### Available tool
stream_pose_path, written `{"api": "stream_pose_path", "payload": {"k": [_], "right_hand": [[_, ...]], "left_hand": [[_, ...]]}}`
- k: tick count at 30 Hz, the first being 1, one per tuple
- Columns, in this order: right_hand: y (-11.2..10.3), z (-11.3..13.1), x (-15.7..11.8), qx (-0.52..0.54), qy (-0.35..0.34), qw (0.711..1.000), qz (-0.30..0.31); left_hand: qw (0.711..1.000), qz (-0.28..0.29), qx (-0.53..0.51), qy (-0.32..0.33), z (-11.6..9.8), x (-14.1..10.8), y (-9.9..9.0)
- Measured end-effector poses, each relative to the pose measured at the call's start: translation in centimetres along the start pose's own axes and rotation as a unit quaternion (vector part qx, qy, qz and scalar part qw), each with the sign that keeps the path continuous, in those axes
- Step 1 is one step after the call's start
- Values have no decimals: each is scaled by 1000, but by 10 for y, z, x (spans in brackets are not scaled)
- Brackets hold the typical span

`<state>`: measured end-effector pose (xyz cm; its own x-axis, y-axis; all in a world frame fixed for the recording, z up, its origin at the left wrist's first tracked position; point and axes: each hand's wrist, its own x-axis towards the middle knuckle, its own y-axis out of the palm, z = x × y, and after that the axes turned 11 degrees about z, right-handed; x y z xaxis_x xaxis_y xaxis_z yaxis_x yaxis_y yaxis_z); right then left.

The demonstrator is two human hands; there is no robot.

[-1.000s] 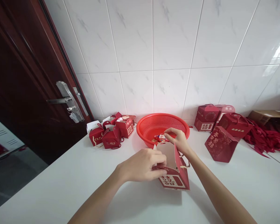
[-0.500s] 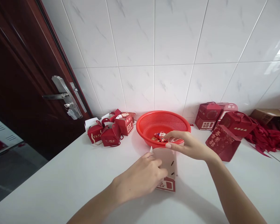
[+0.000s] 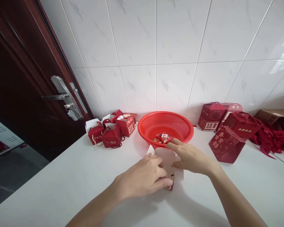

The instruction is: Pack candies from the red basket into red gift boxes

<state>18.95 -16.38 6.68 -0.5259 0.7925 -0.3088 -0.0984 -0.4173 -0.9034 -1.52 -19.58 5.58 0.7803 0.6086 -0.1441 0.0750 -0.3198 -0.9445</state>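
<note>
A small red and white paper box (image 3: 167, 157) stands with its top flaps up on the white table (image 3: 80, 183), in front of a red plastic basket (image 3: 165, 121). Wrapped candies (image 3: 164, 137) lie in the basket. My left hand (image 3: 148, 176) is closed on the near left side of the box, its thumb at the front. My right hand (image 3: 189, 156) touches the box's right side with its fingers apart, and its fingertips reach the basket's near rim. Nothing shows in its grasp.
Several small red boxes (image 3: 112, 136) stand left of the basket. More red gift boxes (image 3: 227, 145) are at the right, beside a heap of red ribbon (image 3: 272, 138) and a cardboard box (image 3: 274, 116). A tiled wall (image 3: 175, 41) rises behind; a dark door (image 3: 19, 63) is at left.
My right hand has come down from above the basket's near rim to the box's right side. The box has turned slightly and its right flap leans outward.
</note>
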Motion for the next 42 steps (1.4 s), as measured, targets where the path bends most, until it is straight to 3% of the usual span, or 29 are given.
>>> {"api": "stream_pose_path", "payload": {"k": [6,12,18,28,32,37,42], "right_hand": [[2,-8,0,39,-16,999,26],[2,-17,3,84,-12,996,25],[1,-21,1,110,-36,993,29],[3,-34,10,158,-34,982,95],[6,-46,16,166,-57,981,82],[0,-52,15,165,-87,980,63],[-10,-62,10,215,-154,964,-33]], "left_hand": [[994,-24,-49,-93,6,0,-9],[993,63,-76,-68,16,-8,-14],[985,109,-83,-106,19,-10,-10],[982,121,-47,-135,18,-5,-8],[984,119,-44,-126,22,3,-6],[987,77,-48,-131,22,5,-6],[992,33,-45,-110,22,0,-7]]}}
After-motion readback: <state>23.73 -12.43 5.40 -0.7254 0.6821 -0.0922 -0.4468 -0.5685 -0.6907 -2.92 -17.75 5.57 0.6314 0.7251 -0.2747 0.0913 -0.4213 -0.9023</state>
